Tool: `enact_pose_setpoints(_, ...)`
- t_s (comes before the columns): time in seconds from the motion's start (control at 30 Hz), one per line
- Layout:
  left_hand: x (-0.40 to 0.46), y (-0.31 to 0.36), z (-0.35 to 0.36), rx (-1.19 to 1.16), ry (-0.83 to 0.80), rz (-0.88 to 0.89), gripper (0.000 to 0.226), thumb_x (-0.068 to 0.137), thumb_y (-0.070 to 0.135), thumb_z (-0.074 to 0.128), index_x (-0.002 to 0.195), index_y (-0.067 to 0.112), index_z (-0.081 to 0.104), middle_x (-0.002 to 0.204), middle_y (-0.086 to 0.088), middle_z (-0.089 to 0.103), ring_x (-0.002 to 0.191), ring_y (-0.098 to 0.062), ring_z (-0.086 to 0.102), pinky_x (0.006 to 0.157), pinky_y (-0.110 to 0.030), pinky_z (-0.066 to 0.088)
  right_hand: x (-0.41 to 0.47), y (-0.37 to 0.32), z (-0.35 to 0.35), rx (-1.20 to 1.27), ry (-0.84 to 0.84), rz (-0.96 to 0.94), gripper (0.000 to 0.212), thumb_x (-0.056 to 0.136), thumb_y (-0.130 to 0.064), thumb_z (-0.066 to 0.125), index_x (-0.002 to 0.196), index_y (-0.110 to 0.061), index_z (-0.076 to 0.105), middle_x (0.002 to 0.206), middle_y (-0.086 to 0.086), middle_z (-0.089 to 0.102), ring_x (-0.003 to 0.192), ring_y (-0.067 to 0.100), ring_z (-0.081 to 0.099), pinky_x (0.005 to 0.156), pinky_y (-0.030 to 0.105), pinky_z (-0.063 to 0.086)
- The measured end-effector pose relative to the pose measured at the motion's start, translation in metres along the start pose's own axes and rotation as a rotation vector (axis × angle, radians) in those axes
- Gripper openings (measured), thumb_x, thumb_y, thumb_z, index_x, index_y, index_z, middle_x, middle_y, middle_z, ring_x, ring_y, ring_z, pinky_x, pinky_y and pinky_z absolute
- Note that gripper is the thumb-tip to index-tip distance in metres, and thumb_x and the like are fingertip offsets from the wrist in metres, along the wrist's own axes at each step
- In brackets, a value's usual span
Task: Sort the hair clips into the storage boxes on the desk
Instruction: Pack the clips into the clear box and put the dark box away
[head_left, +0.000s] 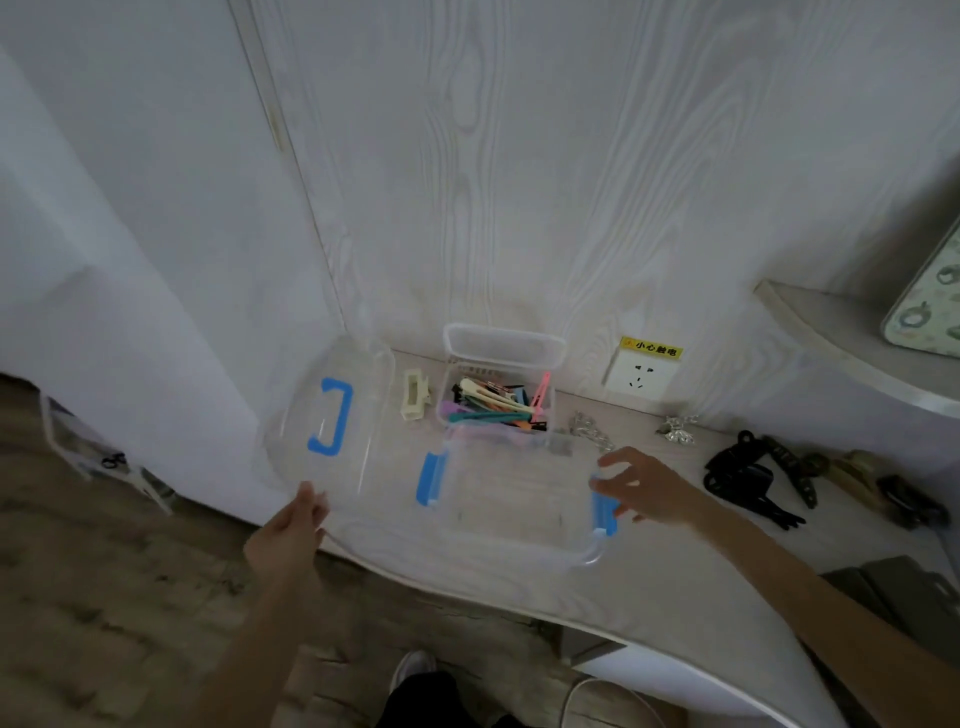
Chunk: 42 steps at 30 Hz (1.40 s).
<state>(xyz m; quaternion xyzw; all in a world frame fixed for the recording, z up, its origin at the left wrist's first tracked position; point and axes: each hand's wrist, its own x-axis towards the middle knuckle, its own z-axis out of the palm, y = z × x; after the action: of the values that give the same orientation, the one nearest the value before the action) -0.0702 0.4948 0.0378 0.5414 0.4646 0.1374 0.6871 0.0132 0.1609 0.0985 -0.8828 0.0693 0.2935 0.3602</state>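
Now my left hand (291, 525) has its grip on the clear lid (332, 415), lifted at the bench (649, 587) edge. My right hand (644, 488), fingers released, touches the big box (514, 499); hair clips (493, 408) fill the small box (545, 441) behind.

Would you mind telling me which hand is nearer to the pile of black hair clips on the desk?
Right. The right hand is at the big clear box's blue latch, just left of the black hair clips. The left hand holds the lid across the box.
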Motion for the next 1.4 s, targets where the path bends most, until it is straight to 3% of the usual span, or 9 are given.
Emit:
enact_pose_setpoints(0.2,0.02,-0.031,0.009,-0.062,0.027,-0.214,0.034,0.089,0.023,0.062,0.109,-0.005,0.059,0.113,-0.016,0.063,0.088,-0.02,0.061,0.088,-0.031,0.049,0.035,-0.02,-0.029,-0.256,-0.036,0.034,0.03,0.093,-0.03,0.052,0.115,-0.01,0.058,0.092,0.004,0.064,0.069,0.012,0.061,0.058,0.019,0.048)
enact_pose_setpoints(0.43,0.033,-0.026,0.011,0.338,-0.106,-0.254,0.04,0.081,0.036,0.07,0.074,-0.002,0.06,0.058,-0.008,0.066,0.05,-0.015,0.061,0.047,-0.026,0.051,0.065,-0.013,-0.04,-0.22,-0.09,0.117,0.031,0.092,-0.031,0.054,0.114,-0.01,0.058,0.088,0.001,0.064,0.069,0.01,0.062,0.058,0.019,0.048)
enact_pose_setpoints(0.53,0.052,-0.006,0.01,0.63,-0.24,-0.237,0.038,0.085,0.029,0.067,0.064,-0.002,0.06,0.042,-0.004,0.063,0.038,-0.015,0.06,0.052,-0.026,0.055,0.085,-0.013,-0.04,-0.255,-0.096,0.152,0.03,0.094,-0.027,0.052,0.117,-0.009,0.058,0.086,0.0,0.064,0.07,0.012,0.062,0.058,0.02,0.047)
enact_pose_setpoints(0.7,0.085,0.044,0.058,0.865,-0.27,0.167,0.024,0.087,0.031,0.061,0.09,0.009,0.068,0.084,-0.007,0.073,0.078,-0.024,0.069,0.086,-0.039,0.055,0.124,-0.017,-0.029,-0.377,-0.023,0.054,0.059,0.085,-0.017,0.065,0.137,-0.008,0.038,0.132,0.017,0.05,0.121,0.029,0.051,0.097,0.035,0.042)
enact_pose_setpoints(0.87,0.108,0.069,0.139,1.171,-0.359,0.5,0.046,0.091,0.039,0.053,0.133,0.021,0.048,0.132,-0.004,0.055,0.119,-0.023,0.053,0.097,-0.033,0.041,0.157,-0.009,-0.02,-0.555,-0.065,-0.003,0.089,0.075,-0.019,0.075,0.145,-0.013,0.02,0.143,0.015,0.038,0.131,0.028,0.04,0.106,0.031,0.033)
enact_pose_setpoints(1.0,0.131,0.059,0.174,1.608,-0.648,0.566,0.084,0.078,0.054,0.064,0.146,0.028,0.023,0.14,-0.008,0.044,0.124,-0.028,0.047,0.099,-0.039,0.041,0.173,0.009,-0.016,-0.582,-0.045,-0.01,0.077,0.07,-0.027,0.076,0.137,-0.024,0.038,0.133,0.006,0.047,0.123,0.024,0.047,0.103,0.033,0.04)
enact_pose_setpoints(1.1,0.138,0.052,0.187,1.809,-0.645,0.69,0.086,0.074,0.056,0.066,0.143,0.028,0.023,0.127,-0.008,0.051,0.115,-0.026,0.053,0.094,-0.037,0.042,0.179,0.018,-0.018,-0.55,-0.028,-0.004,0.071,0.069,-0.036,0.075,0.132,-0.032,0.043,0.133,-0.003,0.052,0.122,0.02,0.05,0.101,0.034,0.043)
enact_pose_setpoints(1.27,0.148,0.056,0.194,1.666,-0.539,0.792,0.06,0.083,0.045,0.061,0.134,0.028,0.036,0.115,-0.006,0.06,0.104,-0.023,0.061,0.089,-0.033,0.043,0.176,0.011,-0.029,-0.393,0.022,0.041,0.054,0.071,-0.023,0.077,0.12,-0.02,0.055,0.119,-0.002,0.063,0.108,0.018,0.059,0.086,0.019,0.045)
enact_pose_setpoints(1.4,0.15,0.065,0.186,1.053,-0.465,0.624,0.057,0.081,0.036,0.068,0.131,0.027,0.04,0.115,-0.008,0.062,0.099,-0.027,0.062,0.081,-0.037,0.048,0.167,0.005,-0.044,-0.156,0.118,0.104,0.055,0.074,-0.011,0.075,0.124,-0.01,0.051,0.107,0.01,0.065,0.095,0.021,0.059,0.074,0.02,0.048)
